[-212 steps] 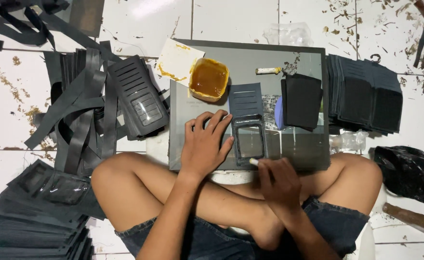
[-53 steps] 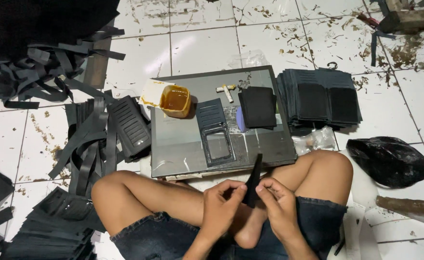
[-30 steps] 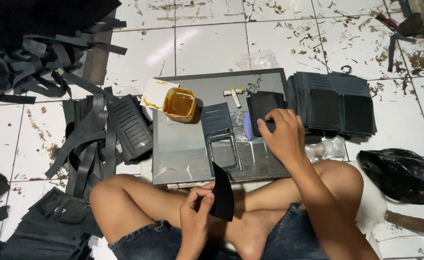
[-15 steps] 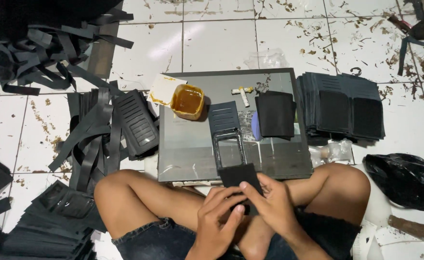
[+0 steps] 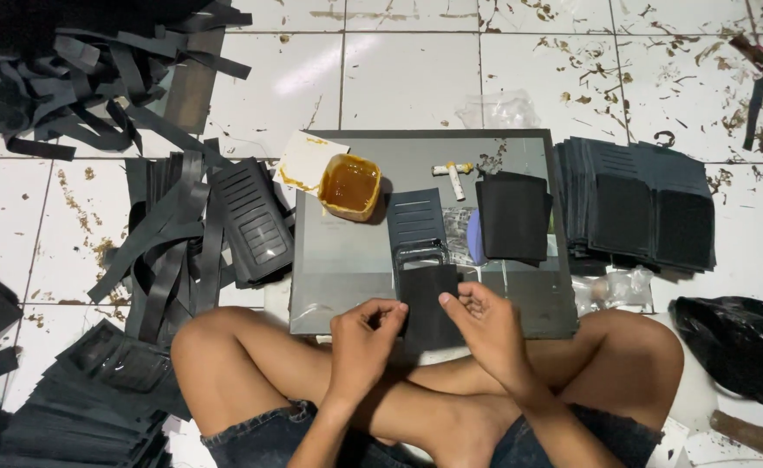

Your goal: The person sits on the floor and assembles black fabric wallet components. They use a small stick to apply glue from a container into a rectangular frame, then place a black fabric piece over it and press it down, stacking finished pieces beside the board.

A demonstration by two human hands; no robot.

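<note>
Black piece (image 5: 427,303) lowered onto board edge, long axis pointing away; left hand (image 5: 362,347), right hand (image 5: 488,322) pinching its sides.

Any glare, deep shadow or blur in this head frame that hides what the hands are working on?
Head view: sharp overall, no motion blur on the left hand or right hand. A soft glare patch sits on the white tiled floor. The flat black rectangular piece they hold reads as a dark mass with little surface detail, and the heap of black strips at upper left sinks into shadow.
</note>
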